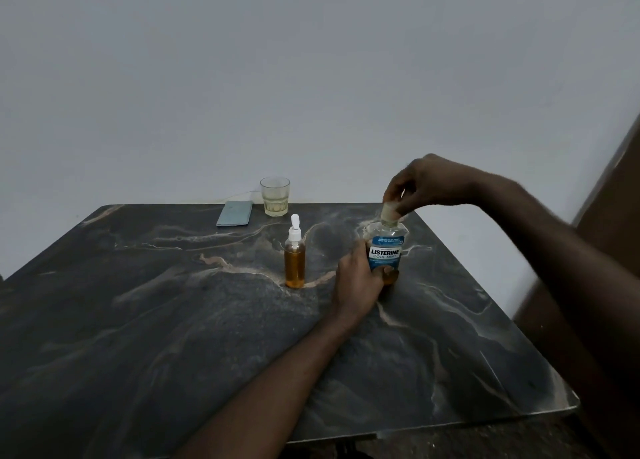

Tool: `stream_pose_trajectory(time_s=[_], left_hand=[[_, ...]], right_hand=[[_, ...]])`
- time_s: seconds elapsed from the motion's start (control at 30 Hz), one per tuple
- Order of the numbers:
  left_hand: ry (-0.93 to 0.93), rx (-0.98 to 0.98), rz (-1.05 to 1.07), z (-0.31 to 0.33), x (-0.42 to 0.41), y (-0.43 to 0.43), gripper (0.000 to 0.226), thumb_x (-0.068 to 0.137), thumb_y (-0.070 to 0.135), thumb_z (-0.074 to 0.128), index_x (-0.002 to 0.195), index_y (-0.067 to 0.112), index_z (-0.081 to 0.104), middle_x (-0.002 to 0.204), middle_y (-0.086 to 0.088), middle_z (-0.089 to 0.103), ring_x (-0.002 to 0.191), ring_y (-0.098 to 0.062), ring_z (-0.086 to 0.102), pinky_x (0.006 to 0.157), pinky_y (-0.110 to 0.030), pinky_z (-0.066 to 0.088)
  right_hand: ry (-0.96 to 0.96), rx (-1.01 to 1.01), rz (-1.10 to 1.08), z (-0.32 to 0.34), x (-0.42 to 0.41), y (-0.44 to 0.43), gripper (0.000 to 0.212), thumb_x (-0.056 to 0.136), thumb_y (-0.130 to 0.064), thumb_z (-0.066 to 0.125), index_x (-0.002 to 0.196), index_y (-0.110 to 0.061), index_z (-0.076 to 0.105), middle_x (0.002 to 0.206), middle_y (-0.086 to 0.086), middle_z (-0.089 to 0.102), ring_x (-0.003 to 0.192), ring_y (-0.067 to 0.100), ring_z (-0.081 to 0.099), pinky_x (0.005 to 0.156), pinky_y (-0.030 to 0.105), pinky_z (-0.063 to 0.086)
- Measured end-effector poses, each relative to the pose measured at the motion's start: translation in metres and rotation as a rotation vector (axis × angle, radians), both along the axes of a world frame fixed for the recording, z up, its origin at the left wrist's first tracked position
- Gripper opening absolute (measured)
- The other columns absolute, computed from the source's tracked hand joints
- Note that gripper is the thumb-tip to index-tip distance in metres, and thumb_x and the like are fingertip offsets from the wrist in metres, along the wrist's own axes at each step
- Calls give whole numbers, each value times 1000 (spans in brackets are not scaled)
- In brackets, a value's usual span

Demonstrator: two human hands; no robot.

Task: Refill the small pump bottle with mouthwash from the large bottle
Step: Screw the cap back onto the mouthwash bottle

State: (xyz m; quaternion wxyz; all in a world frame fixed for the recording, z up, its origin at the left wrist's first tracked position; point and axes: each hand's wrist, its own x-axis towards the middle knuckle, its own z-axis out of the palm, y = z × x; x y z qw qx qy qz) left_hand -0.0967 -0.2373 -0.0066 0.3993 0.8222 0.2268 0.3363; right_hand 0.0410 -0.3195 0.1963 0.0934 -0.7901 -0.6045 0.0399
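Note:
The large mouthwash bottle, clear with a blue label, stands upright on the dark marble table right of centre. My left hand is wrapped around its lower body. From above, my right hand pinches its pale cap, which sits on the neck. The small pump bottle, full of amber liquid with its white pump top on, stands upright just left of my left hand, apart from it.
A glass tumbler holding a little pale liquid stands at the table's far edge. A folded blue-grey cloth lies beside it to the left. A grey wall runs behind the table. The table's right edge is near my right forearm.

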Motion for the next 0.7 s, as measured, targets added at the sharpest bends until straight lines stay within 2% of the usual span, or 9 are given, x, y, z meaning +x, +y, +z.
stream_pose_trajectory(time_s=[0.07, 0.13, 0.23, 0.3, 0.37, 0.43, 0.53, 0.6, 0.7], left_hand=[[-4, 4, -2, -1, 1, 1, 58, 93, 14, 76, 145, 10, 50, 144, -9, 62, 134, -22, 59, 101, -21, 44], [-11, 4, -5, -2, 1, 1, 59, 92, 15, 76, 145, 10, 50, 144, -9, 62, 134, -22, 59, 101, -20, 44], [-18, 6, -10, -3, 2, 2, 59, 92, 16, 77, 144, 10, 50, 144, -8, 61, 135, -22, 58, 102, -21, 44], [-21, 15, -7, -3, 2, 1, 59, 92, 16, 77, 144, 10, 50, 145, -9, 61, 135, -23, 58, 105, -25, 46], [-24, 17, -3, -3, 2, 1, 58, 91, 16, 78, 142, 9, 51, 143, -10, 62, 134, -24, 59, 104, -24, 46], [-27, 12, -7, -3, 1, 1, 57, 91, 16, 78, 142, 7, 52, 142, -11, 63, 133, -24, 60, 100, -20, 44], [-34, 12, -12, -2, 0, 0, 57, 92, 15, 77, 142, 7, 52, 143, -11, 63, 133, -25, 60, 100, -21, 44], [-37, 13, -15, -2, 0, 0, 59, 92, 16, 77, 144, 8, 51, 145, -11, 61, 135, -24, 59, 104, -25, 46], [-39, 15, -11, -2, 1, 0, 60, 91, 17, 78, 144, 8, 51, 145, -10, 61, 135, -24, 59, 104, -25, 46]], right_hand=[[10, -58, -48, 2, -1, 8, 34, 74, -49, 88, 91, -21, 78, 79, -7, 78, 72, 0, 73, 75, 26, 57], [9, -139, -82, 5, -3, 14, 51, 70, -60, 85, 92, -15, 75, 80, 0, 79, 69, 9, 76, 71, 26, 61], [51, -257, -29, 16, -6, 15, 43, 79, -39, 88, 118, -30, 72, 103, -10, 76, 78, 3, 75, 74, 23, 62], [72, -266, 4, 23, -7, 13, 43, 84, -24, 86, 122, -38, 73, 106, -19, 75, 82, -1, 74, 78, 19, 58], [28, -257, 9, 23, -7, 14, 35, 84, -20, 85, 115, -35, 78, 99, -19, 78, 80, -2, 74, 79, 17, 53], [23, -242, -19, 19, -6, 19, 28, 85, -21, 85, 111, -29, 80, 92, -11, 80, 76, 3, 76, 81, 23, 60], [101, -279, -60, 22, -7, 21, 34, 83, -24, 86, 116, -22, 77, 93, -5, 81, 80, 10, 78, 80, 31, 64], [99, -325, -22, 26, -8, 19, 43, 82, -24, 87, 121, -35, 73, 100, -19, 78, 84, -3, 74, 77, 21, 61], [-4, -352, -3, 27, -7, 19, 41, 86, -18, 83, 120, -38, 74, 82, -40, 70, 82, -12, 67, 75, 11, 49]])
